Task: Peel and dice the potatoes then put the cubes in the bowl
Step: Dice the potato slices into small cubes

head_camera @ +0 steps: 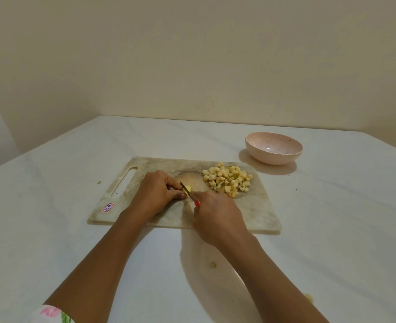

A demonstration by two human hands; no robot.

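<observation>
- left hand: on the cutting board, about mid-board, knuckles up. Fingers curled together, tips and thumb pinching a small potato piece down onto the board.
- right hand: near side of the board, just right of the left hand. Fingers clamped round the knife. Only a bit of red handle shows at the top of the fist, the rest is hidden by the hand.
- knife blade: runs diagonally from the fist up and left, lying across the potato piece close to the left fingertips. How deep it sits in the piece: can't tell.
- potato cubes: loose pale yellow pile on the far-right part of the board, right of both hands, apart from the piece being held.
- bowl: pink, upright on the table, beyond the board's far-right corner, near it but not touching.
- board: pale, stained, long side left to right. Handle slot at the left end, sticker with handwritten marks at the near-left corner.
- scraps on the table: one bit left of the board, one near side between the forearms, one blurred at near right.
- floral sleeve at the bottom-left edge on the left arm.
</observation>
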